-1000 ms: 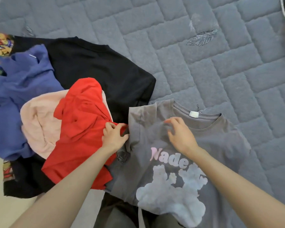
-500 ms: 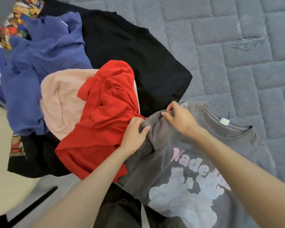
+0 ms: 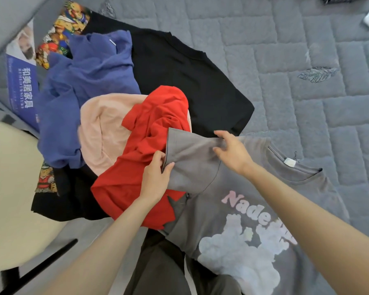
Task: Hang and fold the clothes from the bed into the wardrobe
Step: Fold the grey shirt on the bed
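Holding the grey tee (image 3: 232,220) sleeve w/ both hands: left hand (image 3: 156,179) pinches the hem, right hand (image 3: 232,152) grips it by the shoulder. Red top (image 3: 149,133) sits just left of them, all on the bed (image 3: 285,50).

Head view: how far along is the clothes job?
Done: nothing looks folded or hung yet. In hand: left hand and right hand hold the sleeve of the grey T-shirt out flat. Left: the red top, pink top, blue top and black shirt lie heaped on the bed.

A pile of clothes (image 3: 115,124) lies on the bed (image 3: 307,113), left of a T-shirt (image 3: 232,220) whose sleeve (image 3: 192,158) overlaps the pile.
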